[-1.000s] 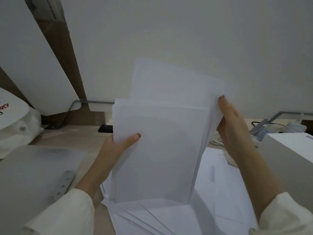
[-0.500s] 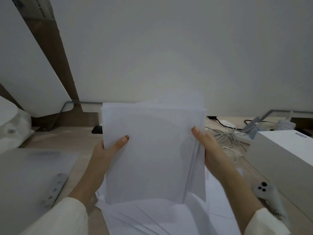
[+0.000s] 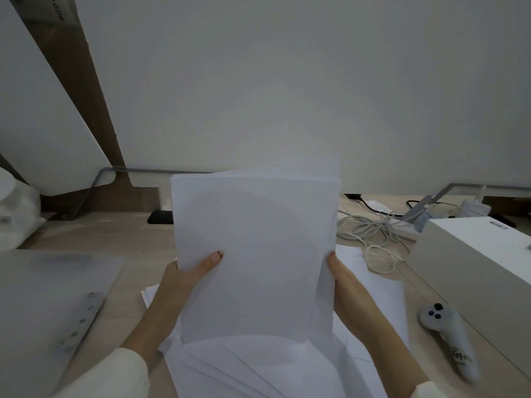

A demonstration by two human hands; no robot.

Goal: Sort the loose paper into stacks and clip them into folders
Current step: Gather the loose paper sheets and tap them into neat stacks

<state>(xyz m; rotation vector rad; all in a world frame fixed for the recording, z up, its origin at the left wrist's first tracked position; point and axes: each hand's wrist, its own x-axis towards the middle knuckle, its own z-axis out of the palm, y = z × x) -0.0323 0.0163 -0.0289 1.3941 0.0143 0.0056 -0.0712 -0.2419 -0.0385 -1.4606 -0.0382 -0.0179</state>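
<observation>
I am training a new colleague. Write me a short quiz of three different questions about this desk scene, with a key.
1. True or false: both hands hold the upright paper stack by its side edges.
2. Multiple choice: the controller lies A) on the folder, B) on the desk near the white box, C) under the loose sheets.
3. Fill in: the translucent folder lies on the person's ____ side.

Key
1. True: the left hand and the right hand each grip one edge, and the stack stands over the loose sheets.
2. B
3. left
</observation>
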